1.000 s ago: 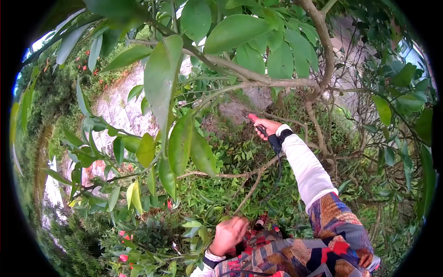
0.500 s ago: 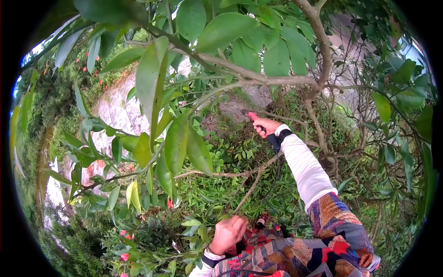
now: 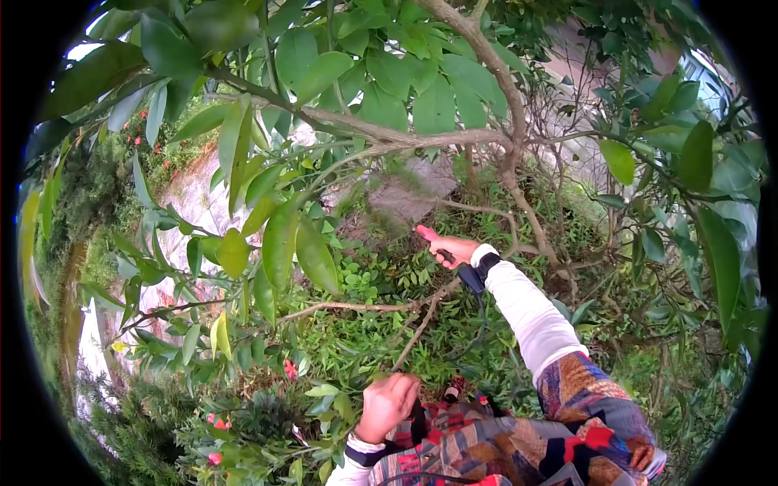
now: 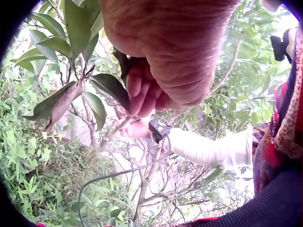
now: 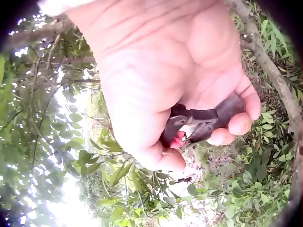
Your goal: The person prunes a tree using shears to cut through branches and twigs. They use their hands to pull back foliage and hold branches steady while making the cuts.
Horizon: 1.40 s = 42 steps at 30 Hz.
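My right hand [image 3: 454, 249] is stretched forward below a forked limb, gripping pruning shears [image 5: 203, 124] with black handles and a red part. In the head view their pinkish-red end [image 3: 426, 233] points up and left; the blades are hidden. Close to the body, my left hand [image 3: 389, 405] has its fingers curled round the end of a thin bare branch [image 3: 417, 336]. Seen from the left wrist, dark green leaves [image 4: 111, 90] and a curled brown leaf [image 4: 65, 105] hang beside the left fingers.
A thick limb [image 3: 494, 73] forks above the right hand, with a side branch [image 3: 389, 138] running left. Broad leaves [image 3: 279, 243] hang in the left foreground. A black cable [image 4: 118, 174] trails from the right wrist. Red flowers [image 3: 290, 369] and undergrowth [image 3: 365, 332] lie below.
The head view has turned so that the limbs and leaves shift left. My right hand with the shears sits lower and further left in it. The left hand keeps its grip on the branch.
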### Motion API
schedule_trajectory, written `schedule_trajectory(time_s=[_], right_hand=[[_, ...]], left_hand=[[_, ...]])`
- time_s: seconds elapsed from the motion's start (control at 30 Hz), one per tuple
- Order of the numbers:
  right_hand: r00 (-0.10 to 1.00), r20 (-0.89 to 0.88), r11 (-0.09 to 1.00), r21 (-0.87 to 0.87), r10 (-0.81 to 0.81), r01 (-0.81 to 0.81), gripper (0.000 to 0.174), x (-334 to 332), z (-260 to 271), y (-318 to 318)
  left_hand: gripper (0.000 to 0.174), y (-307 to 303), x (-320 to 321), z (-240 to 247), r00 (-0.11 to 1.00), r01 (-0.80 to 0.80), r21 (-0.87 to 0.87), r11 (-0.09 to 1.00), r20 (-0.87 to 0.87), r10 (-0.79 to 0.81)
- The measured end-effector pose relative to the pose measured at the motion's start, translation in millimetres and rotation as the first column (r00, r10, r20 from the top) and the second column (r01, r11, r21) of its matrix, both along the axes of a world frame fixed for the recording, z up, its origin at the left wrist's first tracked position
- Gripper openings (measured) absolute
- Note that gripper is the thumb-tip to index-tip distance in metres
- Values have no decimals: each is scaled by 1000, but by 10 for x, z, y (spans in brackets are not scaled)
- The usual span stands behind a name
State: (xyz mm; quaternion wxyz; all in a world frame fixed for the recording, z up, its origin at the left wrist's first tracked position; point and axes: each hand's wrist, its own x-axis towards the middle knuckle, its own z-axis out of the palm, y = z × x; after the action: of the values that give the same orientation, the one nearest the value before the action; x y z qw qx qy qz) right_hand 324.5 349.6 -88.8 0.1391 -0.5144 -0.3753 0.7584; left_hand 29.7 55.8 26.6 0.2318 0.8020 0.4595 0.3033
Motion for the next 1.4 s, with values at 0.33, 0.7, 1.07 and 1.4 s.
schedule_trajectory(time_s=[0.33, 0.7, 1.07, 1.4], right_hand=[[979, 150, 680, 704, 139, -205, 60, -253, 1047, -1146], [903, 425, 248, 883, -62, -398, 80, -642, 2029, -2758], [887, 460, 247, 864, -38, -438, 95, -477, 2056, -2744], [986, 157, 535, 838, -47, -108, 46, -136, 2020, -2633]], left_hand=[[15, -141, 195, 217, 990, -81, -73, 994, 111, 89], [32, -190, 255, 279, 719, -18, -250, 968, 670, 186], [31, -226, 306, 541, 474, 131, -458, 879, 808, 351], [33, -158, 326, 608, 473, 126, -426, 896, 820, 323]])
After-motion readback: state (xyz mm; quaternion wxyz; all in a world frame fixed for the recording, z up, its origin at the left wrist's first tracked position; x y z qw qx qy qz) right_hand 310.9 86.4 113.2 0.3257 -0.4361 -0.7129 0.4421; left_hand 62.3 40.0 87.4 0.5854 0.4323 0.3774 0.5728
